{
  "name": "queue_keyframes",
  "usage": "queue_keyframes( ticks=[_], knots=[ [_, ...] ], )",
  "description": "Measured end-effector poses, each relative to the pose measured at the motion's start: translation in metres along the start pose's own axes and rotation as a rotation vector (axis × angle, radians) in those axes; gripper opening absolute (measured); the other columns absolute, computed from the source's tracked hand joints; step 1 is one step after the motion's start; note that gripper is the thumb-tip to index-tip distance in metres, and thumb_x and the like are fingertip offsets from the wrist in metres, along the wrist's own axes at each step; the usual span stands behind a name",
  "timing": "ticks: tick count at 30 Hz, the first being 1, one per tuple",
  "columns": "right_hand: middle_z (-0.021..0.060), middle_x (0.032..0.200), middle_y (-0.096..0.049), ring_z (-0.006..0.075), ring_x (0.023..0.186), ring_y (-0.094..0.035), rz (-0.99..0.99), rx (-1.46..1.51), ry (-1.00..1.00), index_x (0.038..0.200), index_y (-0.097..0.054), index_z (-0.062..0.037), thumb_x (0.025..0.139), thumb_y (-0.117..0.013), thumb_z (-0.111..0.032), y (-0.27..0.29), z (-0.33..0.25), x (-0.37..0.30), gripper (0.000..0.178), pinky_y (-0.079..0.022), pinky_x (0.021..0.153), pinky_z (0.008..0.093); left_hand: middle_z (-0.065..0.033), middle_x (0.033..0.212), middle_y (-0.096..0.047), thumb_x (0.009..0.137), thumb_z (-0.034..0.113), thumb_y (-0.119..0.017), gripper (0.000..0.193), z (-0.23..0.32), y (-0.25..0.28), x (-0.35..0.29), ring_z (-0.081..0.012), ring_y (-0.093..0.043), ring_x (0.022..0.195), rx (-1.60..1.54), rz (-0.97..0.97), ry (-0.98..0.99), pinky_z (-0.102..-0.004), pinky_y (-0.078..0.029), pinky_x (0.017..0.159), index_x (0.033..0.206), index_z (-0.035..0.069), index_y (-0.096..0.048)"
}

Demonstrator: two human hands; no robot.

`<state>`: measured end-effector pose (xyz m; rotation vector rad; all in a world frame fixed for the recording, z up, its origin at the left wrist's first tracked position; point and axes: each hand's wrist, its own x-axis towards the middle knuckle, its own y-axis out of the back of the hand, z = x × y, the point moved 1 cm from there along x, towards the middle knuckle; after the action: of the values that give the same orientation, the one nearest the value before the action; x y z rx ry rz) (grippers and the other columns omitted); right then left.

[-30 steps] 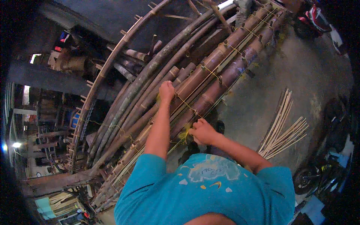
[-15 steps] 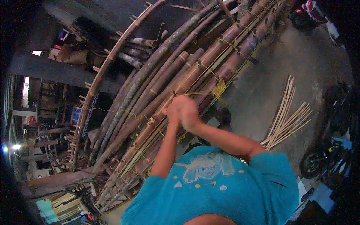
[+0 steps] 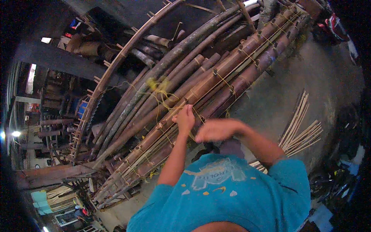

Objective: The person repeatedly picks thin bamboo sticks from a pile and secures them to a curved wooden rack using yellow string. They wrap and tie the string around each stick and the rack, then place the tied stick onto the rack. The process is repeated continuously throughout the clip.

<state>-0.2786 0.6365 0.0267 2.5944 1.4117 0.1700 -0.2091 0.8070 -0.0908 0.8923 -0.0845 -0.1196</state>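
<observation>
Long brown bamboo poles (image 3: pixel 206 83) run diagonally in front of me, bound at intervals with yellow cord (image 3: pixel 167 101). My left hand (image 3: pixel 185 119) is closed at the near side of the upper pole, its fingers pressed together where the cord passes. A loose, frayed bunch of the same cord lies over the poles beyond that hand, joined by loops. My right hand (image 3: pixel 218 130) is to the right of the left one, apart from it and smeared by motion; whether it holds a strand is not clear. Thin pale strips lie between the bound poles.
Several thicker poles (image 3: pixel 166 48) lie behind the bound ones. A curved bamboo piece with pegs (image 3: pixel 112 67) arches at the left. On the floor at the right lies a fan of thin sticks (image 3: pixel 301 131). Cut slats (image 3: pixel 62 197) are stacked at the lower left.
The yellow bunch has gone from the right side of the poles to the left, beyond my left hand. My hands, together before, are now apart; the right has moved right and down.
</observation>
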Motion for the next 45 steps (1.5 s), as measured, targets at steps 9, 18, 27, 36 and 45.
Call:
queue_keyframes(
  ticks=[9, 18, 27, 36, 45],
  knots=[
    [0.0041, 0.068, -0.06, 0.0139, 0.069, -0.057, 0.343, 0.36, -0.185, 0.077, -0.061, -0.0011, 0.092, -0.048, -0.04, -0.056, 0.07, -0.047, 0.044, -0.046, 0.063, 0.0345, -0.0101, 0.08, -0.066, 0.095, 0.021, -0.043, 0.03, 0.083, 0.071, 0.071, -0.0197, -0.061, 0.08, -0.426, 0.124, -0.118, -0.0336, -0.047, 0.07, 0.088, -0.001, -0.063],
    [-0.001, 0.055, -0.043, 0.0145, 0.051, -0.041, 2.149, 1.435, 0.638, 0.061, -0.043, -0.0146, 0.091, -0.052, -0.032, -0.126, 0.127, -0.245, 0.035, -0.045, 0.068, 0.0364, -0.0128, 0.079, -0.064, 0.089, 0.023, -0.048, 0.026, -0.078, 0.006, 0.167, -0.0225, -0.061, 0.075, -0.145, -0.024, -0.13, -0.0339, -0.047, 0.07, 0.089, 0.001, -0.063],
    [-0.0037, 0.05, -0.033, 0.012, 0.041, -0.026, 2.268, 1.523, 0.395, 0.06, -0.038, -0.016, 0.088, -0.055, -0.035, -0.294, 0.208, -0.172, 0.038, -0.031, 0.046, 0.0292, -0.0148, 0.093, -0.065, 0.089, 0.027, -0.047, 0.029, -0.025, 0.003, 0.153, -0.0333, -0.06, 0.09, 0.201, 0.044, -0.15, -0.0383, -0.046, 0.078, 0.099, 0.005, -0.063],
    [0.007, 0.08, -0.05, 0.0178, 0.069, -0.049, 1.903, 1.72, 0.154, 0.094, -0.047, -0.0121, 0.091, -0.047, -0.039, -0.361, 0.251, -0.13, 0.027, -0.045, 0.069, 0.0395, -0.0187, 0.141, -0.033, 0.08, 0.069, -0.035, 0.082, -0.106, 0.097, 0.205, -0.0419, -0.018, 0.134, 0.531, -0.502, 0.176, -0.0639, -0.006, 0.103, 0.129, 0.004, -0.046],
    [0.0128, 0.109, -0.053, 0.025, 0.1, -0.054, 0.716, 1.41, -0.375, 0.123, -0.045, -0.0054, 0.093, -0.043, -0.042, -0.246, 0.109, 0.067, 0.047, -0.047, 0.087, 0.0449, -0.0106, 0.117, -0.058, 0.084, 0.056, -0.045, 0.056, -0.152, 0.276, 0.14, -0.0345, -0.043, 0.119, 0.563, 0.338, 0.109, -0.0674, -0.003, 0.1, 0.119, 0.014, -0.057]
  ],
)
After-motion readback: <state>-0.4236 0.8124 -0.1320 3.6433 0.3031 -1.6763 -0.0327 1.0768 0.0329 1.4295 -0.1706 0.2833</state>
